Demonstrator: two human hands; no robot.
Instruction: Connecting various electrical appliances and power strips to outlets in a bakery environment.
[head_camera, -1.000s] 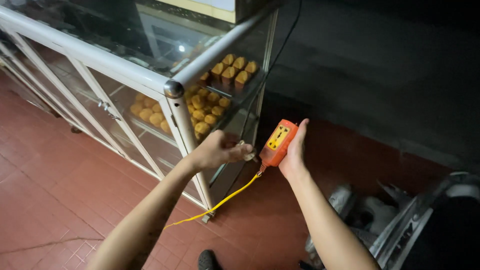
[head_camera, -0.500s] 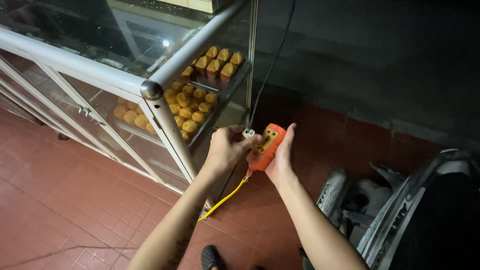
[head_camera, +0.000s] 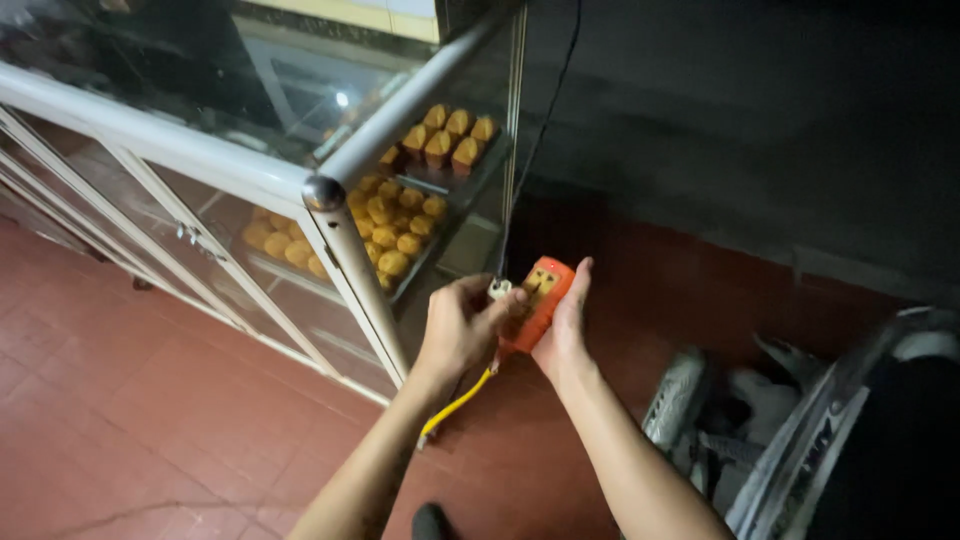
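The right hand (head_camera: 562, 335) cradles an orange plastic socket block (head_camera: 537, 300) from behind, fingers wrapped along its edge. At 9 o'clock of the block, the left hand (head_camera: 458, 325) pinches a small white plug (head_camera: 498, 289) between thumb and fingertips, the plug touching the block's upper end. A black cable (head_camera: 540, 130) rises from the plug toward 12 o'clock. A yellow cord (head_camera: 458, 402) trails from the block toward 7 o'clock over the red tiled floor (head_camera: 120, 420). At 10 o'clock stands a glass display cabinet with an aluminium frame (head_camera: 340, 240), holding golden pastries (head_camera: 395, 225).

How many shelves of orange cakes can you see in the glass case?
3. Top shelf of cakes behind the corner post, middle shelf right of the post, and low shelf behind the front glass. More cakes may be hidden by the frame and glare.
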